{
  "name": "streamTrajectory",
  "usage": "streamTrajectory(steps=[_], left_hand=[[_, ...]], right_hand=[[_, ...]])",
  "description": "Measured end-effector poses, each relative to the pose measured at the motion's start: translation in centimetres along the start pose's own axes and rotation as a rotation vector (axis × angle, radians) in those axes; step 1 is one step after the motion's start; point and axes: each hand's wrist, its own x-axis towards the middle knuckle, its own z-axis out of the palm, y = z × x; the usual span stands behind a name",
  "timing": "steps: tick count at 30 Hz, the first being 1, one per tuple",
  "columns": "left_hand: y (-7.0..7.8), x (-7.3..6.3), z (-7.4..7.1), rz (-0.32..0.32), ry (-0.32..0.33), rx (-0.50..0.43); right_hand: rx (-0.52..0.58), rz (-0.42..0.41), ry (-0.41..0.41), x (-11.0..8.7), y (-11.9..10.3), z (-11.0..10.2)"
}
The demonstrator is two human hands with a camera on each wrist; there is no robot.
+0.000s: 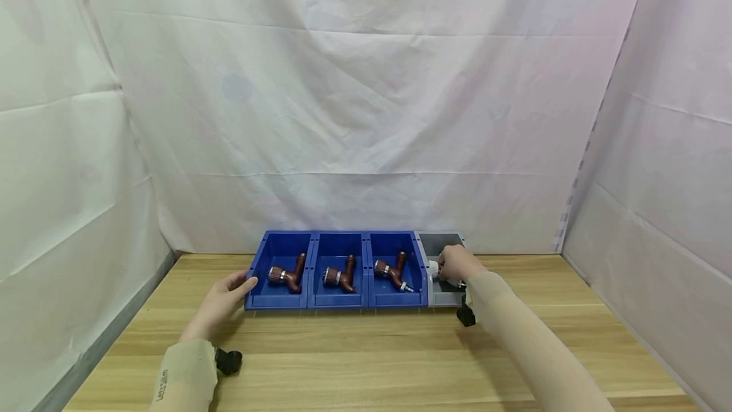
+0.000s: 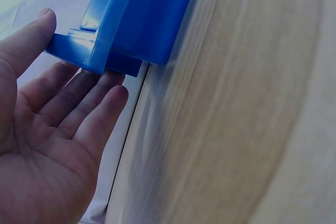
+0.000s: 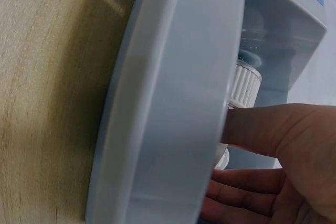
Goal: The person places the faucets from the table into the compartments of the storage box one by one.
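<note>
My right hand (image 1: 459, 263) reaches into the grey bin (image 1: 445, 299) at the row's right end. Its thumb and fingers hold a white tap (image 3: 245, 85) with a ribbed knob; the bin's front wall hides part of the grip in the right wrist view. At the other end, my left hand (image 1: 222, 301) holds the rim of the leftmost blue bin (image 2: 113, 24), thumb on one side and fingers underneath. Inside that bin lies a brown tap (image 1: 293, 277) with a ribbed knob.
The middle blue bin (image 1: 337, 301) holds another brown tap (image 1: 341, 276). In the third blue bin (image 1: 397, 299) lies a brown tap (image 1: 394, 272) with a metal-coloured nozzle. All bins stand joined in a row on the wooden table (image 1: 354, 355), before a white sheet (image 1: 354, 113).
</note>
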Motion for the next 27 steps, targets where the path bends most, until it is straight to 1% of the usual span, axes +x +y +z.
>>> streamTrajectory(steps=[4, 12, 21, 25, 27], left_hand=[[-0.01, -0.05, 0.01, 0.001, 0.002, 0.006], [-0.01, -0.09, 0.03, -0.019, 0.004, 0.003], [-0.07, 0.03, 0.00, 0.006, -0.005, -0.016], [-0.12, 0.05, -0.01, 0.004, -0.006, -0.020], [-0.22, 0.11, 0.00, 0.002, -0.008, -0.036]], right_hand=[[-0.029, 0.001, 0.008, 0.03, 0.03, 0.14], [-0.057, -0.008, 0.021, -0.19, -0.39, -0.01], [-0.080, 0.000, 0.020, -0.16, -0.27, 0.12], [-0.084, 0.004, 0.018, -0.09, -0.29, 0.14], [-0.085, 0.001, 0.023, -0.05, -0.24, 0.19]])
